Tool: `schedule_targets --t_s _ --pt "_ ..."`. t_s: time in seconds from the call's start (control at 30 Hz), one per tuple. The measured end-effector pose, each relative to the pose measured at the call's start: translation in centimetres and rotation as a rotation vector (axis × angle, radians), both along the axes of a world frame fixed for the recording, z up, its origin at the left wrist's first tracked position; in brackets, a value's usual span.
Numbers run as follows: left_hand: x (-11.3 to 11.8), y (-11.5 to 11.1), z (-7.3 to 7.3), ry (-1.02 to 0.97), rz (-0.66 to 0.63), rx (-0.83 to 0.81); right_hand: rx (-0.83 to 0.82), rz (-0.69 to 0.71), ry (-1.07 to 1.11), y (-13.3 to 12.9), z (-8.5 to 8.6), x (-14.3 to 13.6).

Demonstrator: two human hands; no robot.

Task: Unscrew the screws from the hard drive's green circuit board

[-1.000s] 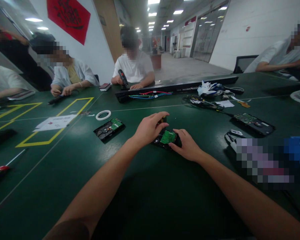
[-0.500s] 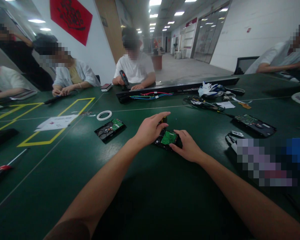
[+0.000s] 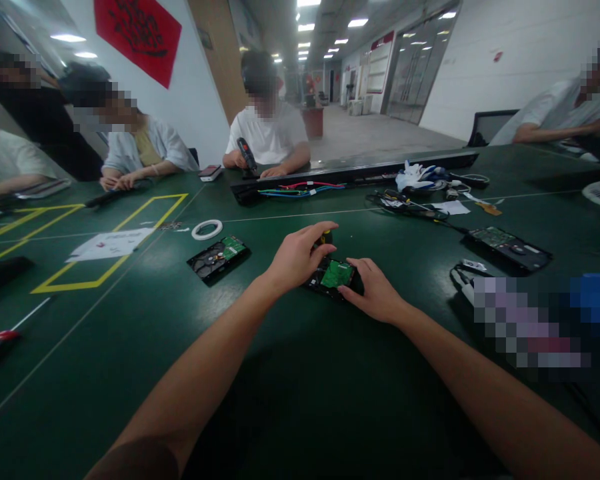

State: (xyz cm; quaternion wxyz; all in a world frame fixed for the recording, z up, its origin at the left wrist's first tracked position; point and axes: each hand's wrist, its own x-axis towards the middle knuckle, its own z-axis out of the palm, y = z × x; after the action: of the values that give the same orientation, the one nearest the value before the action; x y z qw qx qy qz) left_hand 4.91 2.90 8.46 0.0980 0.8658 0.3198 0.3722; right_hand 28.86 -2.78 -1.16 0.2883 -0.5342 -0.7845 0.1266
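A hard drive (image 3: 337,274) lies on the table in front of me, green circuit board facing up. My right hand (image 3: 377,291) grips its right side, thumb at the near edge and fingers at the far edge. Over the drive's left part, my left hand (image 3: 300,257) is closed on what looks like a short screwdriver (image 3: 327,237). Only part of its yellow-and-black handle shows between thumb and fingers; the tip is hidden. Left of my hands rests a second hard drive (image 3: 219,259), also board side up.
A white tape ring (image 3: 207,230) and a paper sheet (image 3: 109,245) lie left. A red-handled screwdriver (image 3: 3,339) is at the left edge. Another drive (image 3: 509,249), cables (image 3: 405,205) and gloves (image 3: 415,177) are right. Across the table, a person holds a power screwdriver (image 3: 247,155).
The view has shifted very slightly. My left hand has barely moved on the handle, and my right hand keeps its grip on the hard drive.
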Motion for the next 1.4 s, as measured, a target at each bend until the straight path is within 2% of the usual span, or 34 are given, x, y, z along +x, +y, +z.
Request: schedule_targets --t_s 0.17,0.5,0.77,1.4 --pt "0.07 0.01 0.02 0.008 -0.018 -0.023 0.000 0.000 -0.013 -0.01 0.07 -0.11" --pt "-0.01 0.10 -0.23 -0.016 0.026 0.031 -0.017 -0.005 -0.013 -0.03 0.06 0.02" --pt "0.05 -0.17 0.18 0.030 0.005 0.004 -0.019 -0.006 -0.004 0.00 0.12 -0.13" --pt "-0.01 0.03 -0.14 0.010 -0.001 0.036 -0.012 -0.003 -0.015 -0.03 0.14 -0.16"
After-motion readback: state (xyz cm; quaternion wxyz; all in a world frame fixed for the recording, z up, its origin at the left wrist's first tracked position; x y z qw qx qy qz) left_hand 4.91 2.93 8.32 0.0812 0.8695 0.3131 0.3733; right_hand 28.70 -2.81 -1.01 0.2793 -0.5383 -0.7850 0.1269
